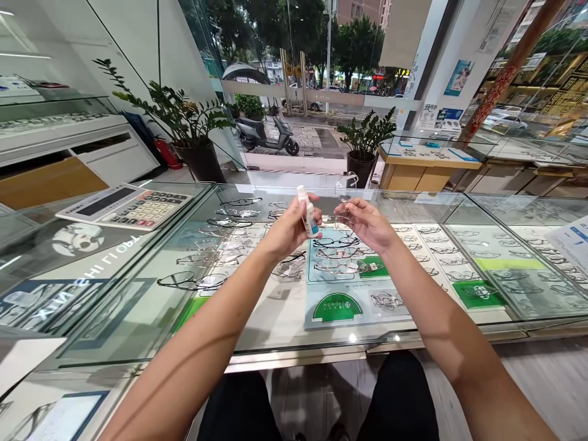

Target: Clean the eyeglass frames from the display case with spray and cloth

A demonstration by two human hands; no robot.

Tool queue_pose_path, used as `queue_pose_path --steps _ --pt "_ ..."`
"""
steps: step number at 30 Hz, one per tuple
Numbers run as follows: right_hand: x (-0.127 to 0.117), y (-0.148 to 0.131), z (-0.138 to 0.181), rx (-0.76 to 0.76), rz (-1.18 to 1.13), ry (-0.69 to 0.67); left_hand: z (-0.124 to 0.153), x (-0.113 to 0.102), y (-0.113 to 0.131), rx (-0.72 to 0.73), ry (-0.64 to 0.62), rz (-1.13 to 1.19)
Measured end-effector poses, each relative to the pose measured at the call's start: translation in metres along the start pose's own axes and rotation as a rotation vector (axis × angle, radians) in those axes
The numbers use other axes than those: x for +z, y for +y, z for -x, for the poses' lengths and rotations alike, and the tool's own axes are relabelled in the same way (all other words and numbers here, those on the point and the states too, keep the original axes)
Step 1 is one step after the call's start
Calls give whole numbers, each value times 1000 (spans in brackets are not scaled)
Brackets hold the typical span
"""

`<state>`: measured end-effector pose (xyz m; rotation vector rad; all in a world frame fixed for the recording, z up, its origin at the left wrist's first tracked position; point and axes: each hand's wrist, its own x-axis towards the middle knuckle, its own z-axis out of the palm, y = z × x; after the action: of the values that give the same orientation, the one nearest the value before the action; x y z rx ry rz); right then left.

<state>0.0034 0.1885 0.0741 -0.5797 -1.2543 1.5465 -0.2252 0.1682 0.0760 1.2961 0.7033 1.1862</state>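
My left hand (pixel 287 229) is closed around a small white spray bottle (pixel 309 213) with a blue label, held upright above the glass counter (pixel 257 294). My right hand (pixel 365 222) pinches a pair of clear rimless glasses (pixel 345 188), with one lens standing above the fingers. The two hands are close together, the bottle's top a short way left of the lens. Both are held over the display case, where several eyeglass frames (pixel 337 254) lie on trays under the glass.
A large calculator (pixel 126 205) lies on the counter at the left. A pair of dark-rimmed glasses (pixel 190 280) rests on the glass at the near left. Potted plants (pixel 193 131) stand behind the counter by the glass door. More display cases run to the right.
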Motion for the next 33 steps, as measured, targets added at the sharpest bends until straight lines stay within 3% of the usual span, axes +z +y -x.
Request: queue_pose_path --steps 5,11,14,21,27,33 --pt "4 3 2 25 28 -30 0 3 7 5 39 -58" --pt "12 10 4 55 135 -67 -2 1 -4 181 237 -433" --pt "17 13 6 55 170 -99 -2 -2 -9 237 276 -541" --pt "23 17 9 57 182 -126 -2 -3 -11 291 286 -660" --pt "18 13 6 68 61 -14 0 -3 -12 317 254 -757" --pt "21 11 5 39 -74 35 4 9 -16 375 64 -942"
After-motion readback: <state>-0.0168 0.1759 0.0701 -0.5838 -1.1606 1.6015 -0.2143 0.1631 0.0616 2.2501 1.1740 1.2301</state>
